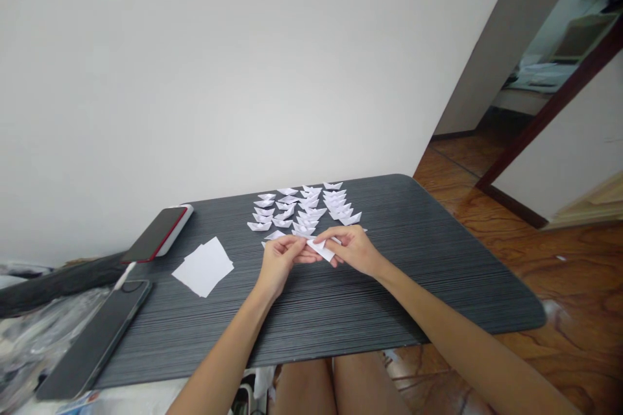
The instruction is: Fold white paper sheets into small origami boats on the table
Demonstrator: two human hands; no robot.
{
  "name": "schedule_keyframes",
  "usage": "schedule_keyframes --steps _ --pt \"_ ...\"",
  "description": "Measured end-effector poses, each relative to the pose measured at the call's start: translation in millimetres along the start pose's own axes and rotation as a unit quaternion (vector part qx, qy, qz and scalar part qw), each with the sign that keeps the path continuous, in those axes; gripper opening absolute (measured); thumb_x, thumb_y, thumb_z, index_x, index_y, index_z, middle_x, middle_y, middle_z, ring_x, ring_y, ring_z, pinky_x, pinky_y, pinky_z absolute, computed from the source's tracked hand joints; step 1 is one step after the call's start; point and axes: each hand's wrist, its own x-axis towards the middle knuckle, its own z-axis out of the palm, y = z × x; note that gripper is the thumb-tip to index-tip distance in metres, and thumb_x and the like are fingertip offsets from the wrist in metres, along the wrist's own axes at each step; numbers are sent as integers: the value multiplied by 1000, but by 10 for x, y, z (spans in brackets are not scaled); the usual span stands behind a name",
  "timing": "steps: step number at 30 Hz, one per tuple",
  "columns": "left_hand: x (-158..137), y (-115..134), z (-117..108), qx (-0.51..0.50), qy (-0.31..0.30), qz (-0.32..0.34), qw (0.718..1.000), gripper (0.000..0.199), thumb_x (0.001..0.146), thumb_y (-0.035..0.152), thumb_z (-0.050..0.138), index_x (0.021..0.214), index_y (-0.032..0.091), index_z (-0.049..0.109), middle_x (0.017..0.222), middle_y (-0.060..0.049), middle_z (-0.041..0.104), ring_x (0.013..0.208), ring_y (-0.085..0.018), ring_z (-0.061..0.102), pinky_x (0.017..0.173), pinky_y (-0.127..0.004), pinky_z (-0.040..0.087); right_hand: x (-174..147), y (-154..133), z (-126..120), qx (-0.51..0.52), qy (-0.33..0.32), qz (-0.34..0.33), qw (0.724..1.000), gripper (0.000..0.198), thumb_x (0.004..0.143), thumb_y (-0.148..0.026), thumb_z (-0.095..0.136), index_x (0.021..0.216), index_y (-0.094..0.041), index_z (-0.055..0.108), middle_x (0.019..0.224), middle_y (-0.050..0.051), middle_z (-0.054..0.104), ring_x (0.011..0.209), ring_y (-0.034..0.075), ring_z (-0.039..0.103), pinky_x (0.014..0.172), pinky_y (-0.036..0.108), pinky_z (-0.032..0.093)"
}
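While the left grip (279, 262) and right grip (359, 250) both pinch the folded paper (321, 249) over the table (403, 253), just this side of the paper boats (310, 214), it looks mid-fold from where I'm standing, so next move probably calls for a neat crease.

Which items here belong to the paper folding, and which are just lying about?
Part of the work:
- folded paper, between left hand and right hand
- white sheets
- paper boats beyond the hands

Lying about, probably:
- dark phone
- red-edged device
- white cable
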Motion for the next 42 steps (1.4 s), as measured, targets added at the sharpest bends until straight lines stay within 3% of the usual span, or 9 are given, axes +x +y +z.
schedule_keyframes --steps 10,15,25,32,36,39,42 --pt "-1 -13 3 4 -5 -21 1000 22 66 28 64 72 7 58 61 -8 67 59 -18 65 59 -24 52 -18 -55 -101 -145 -52 -92 984 18 74 -14 48 79 -16 65 72 2 58 46 6 52 43 18 41" --pt "-3 -8 9 4 -4 -18 1000 23 65 28 64 71 7 59 61 -8 67 59 -17 65 57 -23 52 -1 -79 -116 -221 -53 -187 956 23 74 -7 48 81 -18 66 72 3 60 67 11 56 61 22 42" --pt "0 1 3 21 -19 -15 999 23 64 28 65 71 7 61 60 -8 67 59 -18 65 57 -24 52 7 -53 -119 -225 -64 -209 950 20 73 -7 48 77 -17 65 72 3 61 68 11 56 62 22 42" --pt "-37 2 17 82 -17 35 996 22 66 29 63 72 8 60 58 -7 66 57 -19 64 57 -28 53 -21 -90 -141 -186 -94 -190 960 19 74 -10 48 78 -16 65 77 5 61 71 12 56 64 23 43" --pt "-81 -23 28 161 17 127 978 19 70 29 58 74 10 61 63 -6 67 59 -18 64 60 -28 53 -20 -68 -116 -118 -50 -88 988 30 75 -22 52 104 -15 56 83 5 63 74 14 58 67 25 45" --pt "-114 -25 43 220 31 168 960 17 72 28 56 74 12 62 66 -6 68 59 -17 64 59 -27 52 3 -18 -83 -149 -6 -39 988 23 71 -30 57 85 -14 64 75 5 65 68 15 59 62 25 45" --pt "-135 -9 62 247 38 176 952 17 72 29 55 74 14 64 66 -6 68 58 -18 64 59 -27 52 13 15 -73 -148 -14 -31 988 20 72 -31 55 74 -14 65 70 4 65 60 14 59 57 24 45"
